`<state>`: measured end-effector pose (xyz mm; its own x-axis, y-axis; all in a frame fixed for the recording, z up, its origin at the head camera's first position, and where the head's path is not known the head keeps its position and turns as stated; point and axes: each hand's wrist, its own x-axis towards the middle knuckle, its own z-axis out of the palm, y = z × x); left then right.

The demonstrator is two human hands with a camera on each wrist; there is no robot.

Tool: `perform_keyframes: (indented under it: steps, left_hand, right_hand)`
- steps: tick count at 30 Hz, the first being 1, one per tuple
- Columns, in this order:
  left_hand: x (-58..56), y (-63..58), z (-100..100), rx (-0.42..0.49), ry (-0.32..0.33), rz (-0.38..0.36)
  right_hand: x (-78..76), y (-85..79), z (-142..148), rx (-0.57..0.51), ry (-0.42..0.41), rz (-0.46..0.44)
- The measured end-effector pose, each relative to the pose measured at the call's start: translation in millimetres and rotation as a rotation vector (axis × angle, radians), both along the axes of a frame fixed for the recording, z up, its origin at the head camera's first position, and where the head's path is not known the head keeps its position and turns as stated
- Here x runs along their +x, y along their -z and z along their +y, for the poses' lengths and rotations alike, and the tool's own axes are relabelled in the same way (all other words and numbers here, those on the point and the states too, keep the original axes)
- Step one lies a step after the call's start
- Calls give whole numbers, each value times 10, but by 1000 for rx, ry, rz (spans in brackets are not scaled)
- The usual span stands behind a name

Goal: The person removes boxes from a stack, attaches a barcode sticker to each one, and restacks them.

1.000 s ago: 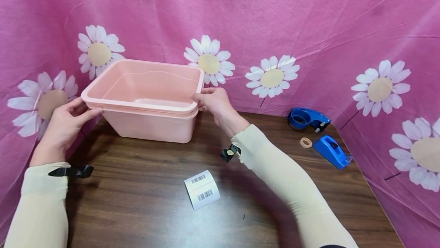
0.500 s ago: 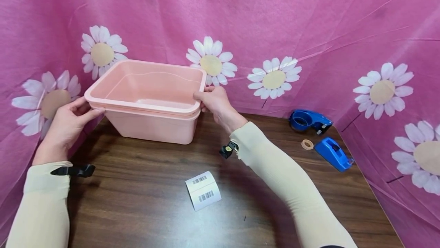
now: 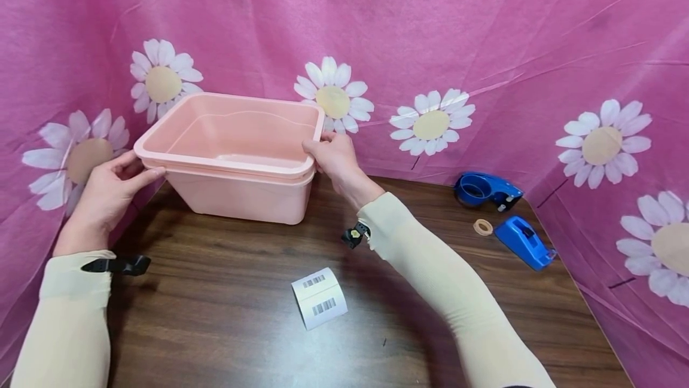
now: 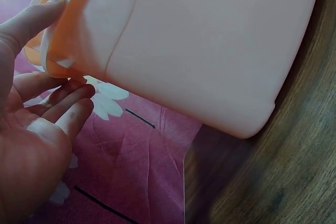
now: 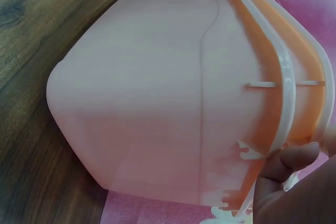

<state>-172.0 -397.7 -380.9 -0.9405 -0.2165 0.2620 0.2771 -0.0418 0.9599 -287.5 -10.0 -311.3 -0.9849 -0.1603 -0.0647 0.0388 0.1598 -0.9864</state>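
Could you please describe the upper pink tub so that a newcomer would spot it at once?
On the wooden table, before the flowered pink cloth, the lower tub stands between the left hand and the right hand. Nested in it is the upper tub, and unlike that neighbour, which shows only its outside, it shows its open inside.

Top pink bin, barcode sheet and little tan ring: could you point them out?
Top pink bin (image 3: 253, 130), head view: inner back wall.
Barcode sheet (image 3: 319, 295), head view: middle, between the two barcodes.
Tan ring (image 3: 483, 234), head view: near edge of the band.
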Motion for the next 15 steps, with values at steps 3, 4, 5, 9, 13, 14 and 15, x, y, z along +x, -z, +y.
perform_keyframes:
  steps: [3, 4, 5, 9, 13, 14, 15]
  left_hand:
    - [1, 2, 6, 7, 4, 3]
    - [0, 3, 10, 12, 5, 6]
    - [0, 2, 15, 17, 6, 9]
    - [-8, 3, 29, 21, 5, 20]
    - [-10, 5, 31, 32, 19, 33]
    - [-15, 8, 33, 42, 26, 36]
    - [-18, 8, 38, 53, 32, 38]
  right_hand:
    - [-7, 8, -6, -22, 11, -1]
    - [-11, 11, -8, -32, 14, -2]
    - [-15, 14, -10, -40, 16, -3]
    - [-28, 23, -13, -69, 30, 2]
    - [-36, 31, -3, -66, 37, 2]
    - [-38, 33, 7, -56, 36, 2]
    - [-40, 32, 16, -50, 34, 4]
